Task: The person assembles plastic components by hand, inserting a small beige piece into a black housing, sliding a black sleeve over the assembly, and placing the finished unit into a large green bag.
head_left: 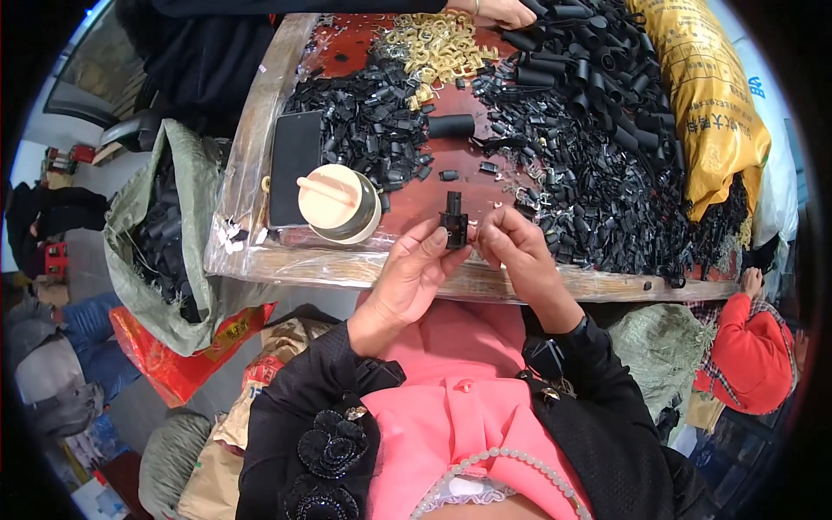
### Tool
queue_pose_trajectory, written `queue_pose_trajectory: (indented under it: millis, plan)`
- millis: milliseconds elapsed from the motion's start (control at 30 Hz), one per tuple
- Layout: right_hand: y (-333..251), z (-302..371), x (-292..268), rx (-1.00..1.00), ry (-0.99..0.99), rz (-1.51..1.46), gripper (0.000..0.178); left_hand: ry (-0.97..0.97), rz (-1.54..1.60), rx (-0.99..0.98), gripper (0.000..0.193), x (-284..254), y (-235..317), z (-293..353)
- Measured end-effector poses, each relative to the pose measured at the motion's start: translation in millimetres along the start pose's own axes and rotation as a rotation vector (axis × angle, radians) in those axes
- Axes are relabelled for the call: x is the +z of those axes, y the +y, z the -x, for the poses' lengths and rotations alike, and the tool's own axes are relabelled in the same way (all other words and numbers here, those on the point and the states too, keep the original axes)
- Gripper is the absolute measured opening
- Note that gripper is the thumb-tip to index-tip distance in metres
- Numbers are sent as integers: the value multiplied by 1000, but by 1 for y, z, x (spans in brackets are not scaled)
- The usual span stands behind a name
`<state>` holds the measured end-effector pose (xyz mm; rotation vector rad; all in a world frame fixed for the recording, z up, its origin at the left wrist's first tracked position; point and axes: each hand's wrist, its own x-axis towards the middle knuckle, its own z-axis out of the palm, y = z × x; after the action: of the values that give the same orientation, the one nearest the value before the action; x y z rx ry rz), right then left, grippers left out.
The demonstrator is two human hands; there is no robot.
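My left hand (409, 276) is closed on a small black plastic part (453, 227), which stands upright between thumb and fingers above the near edge of the table. Just to its right, my right hand (525, 260) has its thumb and fingertips pinched together near the part's side. Whatever those fingertips hold is too small to make out. Beyond my hands lies a heap of small black plastic pieces (368, 121); a larger heap of black pieces (581, 191) spreads to the right. One short black tube (451, 126) lies between them.
A lidded beige cup (334, 204) stands left beside a flat black tablet-like object (296, 165). Gold-coloured clips (433, 43) and black tubes (598, 65) are piled farther back. Another person's hand (503, 12) reaches in there. A yellow bag (715, 104) lies right; a woven sack (186, 156) stands left.
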<state>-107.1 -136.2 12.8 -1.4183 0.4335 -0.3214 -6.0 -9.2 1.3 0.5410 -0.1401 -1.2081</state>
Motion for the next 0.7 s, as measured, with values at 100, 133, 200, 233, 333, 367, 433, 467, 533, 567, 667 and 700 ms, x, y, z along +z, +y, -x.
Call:
queue_pose_trajectory:
  millis: [100, 133, 200, 233, 333, 367, 433, 467, 533, 567, 667, 700]
  plan:
    - [-4, 2, 2, 30, -5, -166, 9, 3, 24, -40, 27, 3, -1, 9]
    - [-6, 0, 1, 48, -50, -136, 9, 9, 40, -75, 26, 3, 2, 9]
    - [-9, 2, 1, 91, -137, -76, 9, 17, 48, -95, 24, 3, 6, 9]
    - [-10, 3, 0, 82, -149, -77, 9, 6, 75, -115, 25, 1, 5, 10]
    - [-10, 3, -4, 66, -198, -39, 7, -23, 127, -159, 27, -2, 2, 12]
    - [-8, 2, -4, 59, -199, -38, 7, -13, 128, -147, 28, -2, 2, 13]
    - [-1, -1, -5, 51, -213, 22, 8, 6, 129, -127, 31, -1, 2, 16]
    - [1, -2, -4, 44, -215, 53, 8, -4, 122, -129, 31, -2, 2, 16]
    - [2, -2, -2, 43, -189, 35, 8, 11, 139, -133, 31, -4, 2, 18]
    - [2, -2, 0, 52, -170, 15, 9, 19, 147, -134, 32, -4, 3, 17]
    - [0, -2, 1, 15, -112, 63, 9, 35, 157, -127, 31, -2, 5, 19]
    - [0, -2, 1, -29, -69, 132, 9, 48, 166, -123, 30, -2, 5, 21]
